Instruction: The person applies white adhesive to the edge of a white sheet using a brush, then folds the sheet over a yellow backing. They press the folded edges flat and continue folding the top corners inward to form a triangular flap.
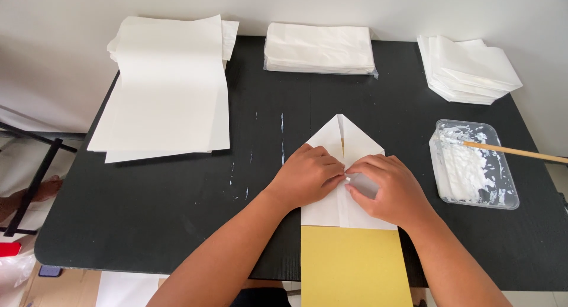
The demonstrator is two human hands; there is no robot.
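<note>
Black tabletop (177, 212) carries everything, and both hands press on the white folded paper sheet (355, 138) near its front edge, where the two top corners are turned in to a point. Far to the left of the pressing hands lies a large loose stack of white paper sheets (165, 88). Just below the hands, a flat yellow card (354, 265) continues from under the white sheet toward the person. Beyond the hands sits a wrapped pack of white paper (319, 48), and up to the right a pile of folded white pieces (467, 67). To the right stands a clear plastic tray of white paste (473, 165) with a thin wooden stick (512, 151) resting in it. Left hand (307, 175) and right hand (387, 188) lie fingers down, fingertips meeting at the centre crease, pressing rather than gripping.
</note>
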